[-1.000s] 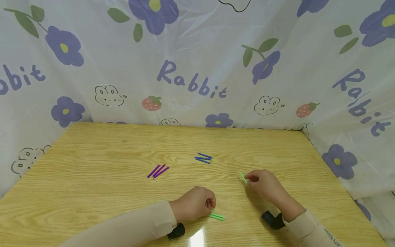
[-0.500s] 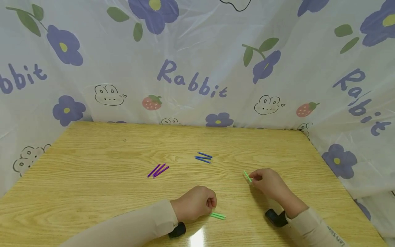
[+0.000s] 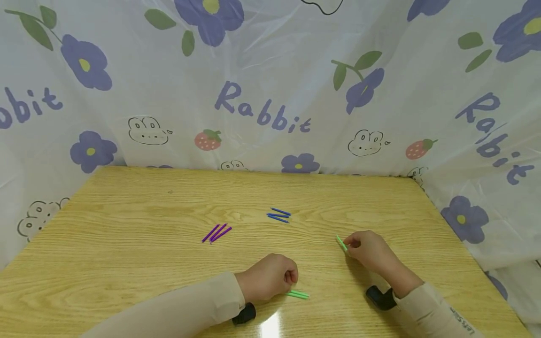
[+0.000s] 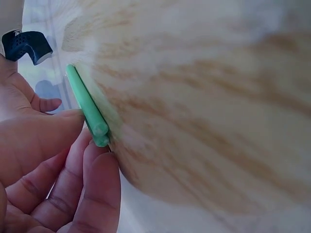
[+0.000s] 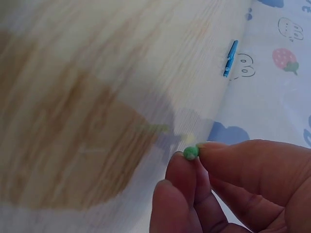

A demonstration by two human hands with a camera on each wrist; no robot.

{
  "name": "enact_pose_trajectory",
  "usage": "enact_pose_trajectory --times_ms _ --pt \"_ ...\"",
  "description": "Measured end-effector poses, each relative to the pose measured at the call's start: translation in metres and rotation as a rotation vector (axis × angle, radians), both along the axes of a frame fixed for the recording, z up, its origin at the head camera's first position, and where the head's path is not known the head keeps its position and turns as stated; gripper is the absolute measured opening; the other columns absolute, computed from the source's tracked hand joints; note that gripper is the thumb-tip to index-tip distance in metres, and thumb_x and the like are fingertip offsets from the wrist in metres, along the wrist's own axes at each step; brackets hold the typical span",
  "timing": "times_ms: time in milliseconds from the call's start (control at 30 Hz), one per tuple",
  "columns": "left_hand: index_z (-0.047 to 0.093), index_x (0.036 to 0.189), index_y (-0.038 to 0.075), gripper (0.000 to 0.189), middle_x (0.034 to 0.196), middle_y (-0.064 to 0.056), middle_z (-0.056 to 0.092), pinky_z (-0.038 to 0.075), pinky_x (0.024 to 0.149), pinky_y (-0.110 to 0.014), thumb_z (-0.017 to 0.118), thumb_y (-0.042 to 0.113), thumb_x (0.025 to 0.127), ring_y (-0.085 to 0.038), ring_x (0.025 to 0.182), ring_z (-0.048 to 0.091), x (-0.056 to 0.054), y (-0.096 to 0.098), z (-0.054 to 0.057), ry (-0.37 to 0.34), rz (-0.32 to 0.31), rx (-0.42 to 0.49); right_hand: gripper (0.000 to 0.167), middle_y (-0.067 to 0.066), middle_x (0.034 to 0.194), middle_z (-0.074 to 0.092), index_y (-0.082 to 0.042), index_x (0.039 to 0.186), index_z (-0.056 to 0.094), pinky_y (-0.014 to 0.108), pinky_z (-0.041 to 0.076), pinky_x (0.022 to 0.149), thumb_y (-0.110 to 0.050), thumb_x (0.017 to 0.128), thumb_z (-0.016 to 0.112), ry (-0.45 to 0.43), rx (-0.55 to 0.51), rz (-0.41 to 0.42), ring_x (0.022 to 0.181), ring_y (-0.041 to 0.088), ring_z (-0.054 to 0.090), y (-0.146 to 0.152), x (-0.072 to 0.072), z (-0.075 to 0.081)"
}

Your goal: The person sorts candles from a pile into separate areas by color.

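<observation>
In the head view my left hand [image 3: 268,279] is low over the front middle of the table. Its thumb and fingers pinch the near ends of two thin green candles [image 3: 299,295], which lie side by side; the left wrist view shows the candles [image 4: 86,99] against the thumb. To the right, my right hand [image 3: 369,251] pinches one green candle [image 3: 341,242] between thumb and fingertips, its free end slanting up and left. The right wrist view looks onto the round end of that candle [image 5: 191,153]; its length is hidden behind the end.
Several purple candles [image 3: 217,233] lie left of centre on the wooden table [image 3: 139,263]. Several blue candles [image 3: 278,215] lie farther back, near the middle. A patterned sheet [image 3: 270,70] hangs behind the table's far edge. Each wrist carries a black device [image 3: 380,298].
My right hand has shifted a little to the right with its green candle. My left hand and its two green candles stay nearly in place; the purple and blue candles have not moved.
</observation>
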State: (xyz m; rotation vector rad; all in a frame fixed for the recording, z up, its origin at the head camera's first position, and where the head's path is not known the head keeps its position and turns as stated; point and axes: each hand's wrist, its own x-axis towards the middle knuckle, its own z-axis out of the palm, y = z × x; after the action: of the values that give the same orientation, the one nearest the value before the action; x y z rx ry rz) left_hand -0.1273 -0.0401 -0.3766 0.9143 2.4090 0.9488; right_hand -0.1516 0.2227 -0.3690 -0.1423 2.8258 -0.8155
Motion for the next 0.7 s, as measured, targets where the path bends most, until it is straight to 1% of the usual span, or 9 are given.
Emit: enact_pose_trajectory --times_ms 200,467,567,700 --pt "0.065 0.080 0.007 0.017 0.073 0.007 0.058 0.044 0.063 -0.017 0.064 -0.011 0.082 0.000 0.065 0.048 -0.0020 0.0004 -0.0016 0.000 -0.011 -0.006 0.020 0.012 0.099 0.067 0.004 0.107 0.068 0.040 0.053 0.073 -0.001 0.090 0.060 -0.019 0.010 -0.005 0.092 0.029 0.063 -0.0002 -0.0007 -0.0002" --pt "0.064 0.079 0.007 0.019 0.071 0.008 0.054 0.043 0.062 -0.017 0.063 -0.012 0.081 -0.002 0.065 0.044 -0.0030 0.0019 -0.0015 -0.022 -0.012 -0.006 0.018 0.012 0.098 0.067 0.004 0.105 0.068 0.040 0.052 0.072 0.000 0.089 0.062 -0.007 0.031 -0.001 0.091 0.029 0.063 -0.0021 -0.0007 -0.0015" --pt "0.064 0.078 0.007 0.020 0.070 0.008 0.053 0.042 0.062 -0.017 0.063 -0.013 0.081 -0.002 0.064 0.043 -0.0032 0.0027 -0.0008 -0.016 -0.018 -0.015 0.018 0.012 0.098 0.067 0.003 0.105 0.068 0.040 0.052 0.072 0.000 0.089 0.062 -0.007 0.040 -0.004 0.091 0.029 0.063 -0.0025 -0.0010 -0.0021" --pt "0.065 0.076 0.007 0.021 0.067 0.009 0.051 0.041 0.061 -0.017 0.063 -0.013 0.080 -0.002 0.063 0.041 -0.0033 0.0033 -0.0002 0.013 -0.031 -0.028 0.018 0.012 0.097 0.067 0.003 0.105 0.069 0.040 0.053 0.073 -0.001 0.089 0.062 -0.006 0.053 -0.006 0.092 0.029 0.063 -0.0027 -0.0009 -0.0023"
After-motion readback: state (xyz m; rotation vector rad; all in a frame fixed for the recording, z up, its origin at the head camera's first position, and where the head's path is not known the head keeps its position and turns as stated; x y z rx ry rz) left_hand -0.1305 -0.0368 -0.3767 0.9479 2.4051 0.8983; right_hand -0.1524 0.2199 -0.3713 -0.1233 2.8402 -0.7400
